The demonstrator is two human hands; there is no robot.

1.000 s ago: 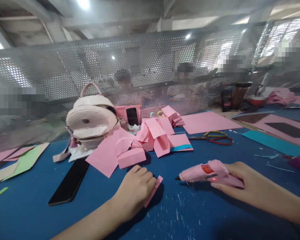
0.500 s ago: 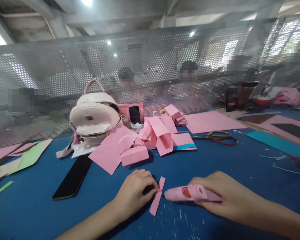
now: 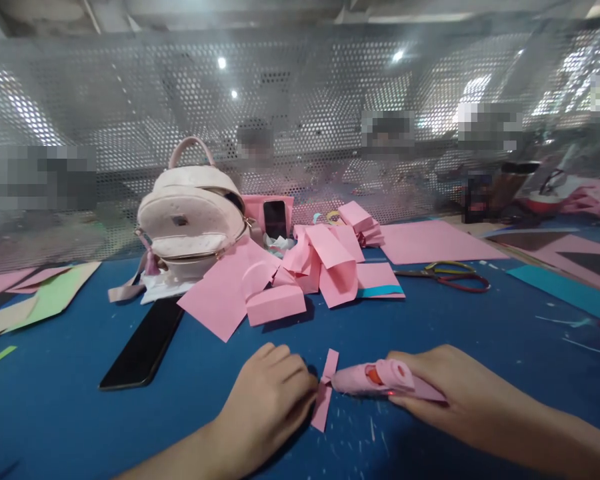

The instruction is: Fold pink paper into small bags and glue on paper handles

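Observation:
My right hand (image 3: 460,393) is wrapped round a pink hot glue gun (image 3: 375,377). The gun points left, and its nozzle tip meets the middle of a narrow pink paper strip (image 3: 323,403), where a small raised fold shows. From the other side my left hand (image 3: 275,393) reaches in with curled fingers, closed at the strip's middle; its fingertips are partly hidden behind the knuckles. The strip lies at a slant on the blue table (image 3: 210,360). A small red light glows under the gun near my right fingers.
Beyond my hands lie folded pink paper pieces (image 3: 275,305), a pale backpack (image 3: 190,220), a black phone (image 3: 143,347) and scissors (image 3: 450,275). Coloured sheets (image 3: 50,300) are at the left, with a blue sheet (image 3: 573,291) at the right. A perforated metal screen (image 3: 310,100) stands behind.
The glue gun's nozzle has come up to the strip's middle, where before it was slightly apart. My left hand has turned, so its thumb is now hidden. The view has tilted downward.

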